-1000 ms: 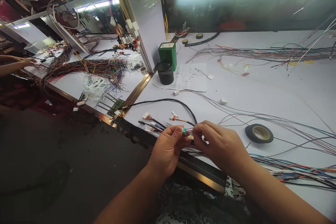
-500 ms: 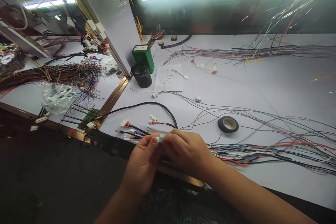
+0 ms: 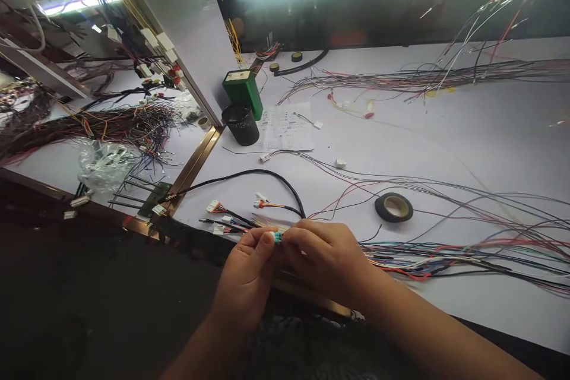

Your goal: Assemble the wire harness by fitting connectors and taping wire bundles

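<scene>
My left hand (image 3: pixel 249 264) pinches a small white and teal connector (image 3: pixel 276 237) between thumb and forefinger. Close against its right side, my right hand (image 3: pixel 323 252) is closed with bent fingers; they seem to grip thin wires at the connector's back, mostly hidden by the hand. Both hands are over the table's front edge. Just beyond them lie cable ends with white connectors (image 3: pixel 218 229) and a connector with orange wires (image 3: pixel 259 204). From under my right hand a bundle of coloured wires (image 3: pixel 427 261) runs off to the right.
A roll of black tape (image 3: pixel 394 208) lies right of my hands. Farther back stand a black mesh cup (image 3: pixel 240 124) and a green box (image 3: pixel 244 94) beside a printed sheet (image 3: pixel 289 130). A pegged board (image 3: pixel 155 199) sits at the left edge, near a plastic bag (image 3: pixel 104 163).
The view has shifted slightly, so my hands and the table things appear a little farther right. Both hands keep their hold at the connector, with a small gap now showing between the right fingertips and it.
</scene>
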Available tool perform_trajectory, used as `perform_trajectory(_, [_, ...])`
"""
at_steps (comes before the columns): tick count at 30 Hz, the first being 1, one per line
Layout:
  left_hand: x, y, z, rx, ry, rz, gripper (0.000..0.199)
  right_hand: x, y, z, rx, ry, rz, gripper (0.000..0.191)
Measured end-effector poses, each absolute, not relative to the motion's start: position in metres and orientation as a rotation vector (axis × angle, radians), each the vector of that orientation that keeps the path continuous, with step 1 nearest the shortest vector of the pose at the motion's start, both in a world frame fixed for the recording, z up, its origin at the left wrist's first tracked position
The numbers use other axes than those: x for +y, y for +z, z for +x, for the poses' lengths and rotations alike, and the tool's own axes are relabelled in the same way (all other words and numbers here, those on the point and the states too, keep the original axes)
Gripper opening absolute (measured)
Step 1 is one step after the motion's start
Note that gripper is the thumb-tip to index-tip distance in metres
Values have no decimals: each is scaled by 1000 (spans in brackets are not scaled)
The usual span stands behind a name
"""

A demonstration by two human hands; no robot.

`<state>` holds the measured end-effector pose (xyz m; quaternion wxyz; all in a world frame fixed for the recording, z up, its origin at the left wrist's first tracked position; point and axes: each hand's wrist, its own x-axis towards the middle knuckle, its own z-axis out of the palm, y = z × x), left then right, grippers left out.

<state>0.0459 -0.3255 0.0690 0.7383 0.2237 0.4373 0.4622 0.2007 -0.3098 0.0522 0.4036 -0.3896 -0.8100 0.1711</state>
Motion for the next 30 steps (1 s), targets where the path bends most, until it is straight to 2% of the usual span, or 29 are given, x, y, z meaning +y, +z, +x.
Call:
perform_trajectory(8, [-324, 54, 43, 967, 1125, 635, 14, -307, 63, 216, -2059, 492, -1004, 13])
perform_trajectory(11, [-322, 52, 37, 825, 1162, 769, 17, -295, 79, 239, -1987, 612, -998, 22])
perform_trajectory(17, [-310, 57, 41, 666, 971, 627, 22, -290, 82, 274, -2485, 915, -1180, 22])
perform_trajectory(19, [-308, 54, 46, 776, 943, 632, 25, -297, 72, 285, -2479, 883, -1361, 21])
perform_trajectory(22, [-308, 47, 50, 1064, 784, 736, 29, -306, 57, 305, -2442, 654, -1641, 24])
perform_trajectory(25, [-306, 42, 53, 1282, 632, 977, 31, -310, 44, 326, -2544, 525, -1817, 17])
perform_trajectory(30, [-296, 43, 60, 1267, 472, 1463, 39, -313, 36, 346, -2638, 638, -1853, 9])
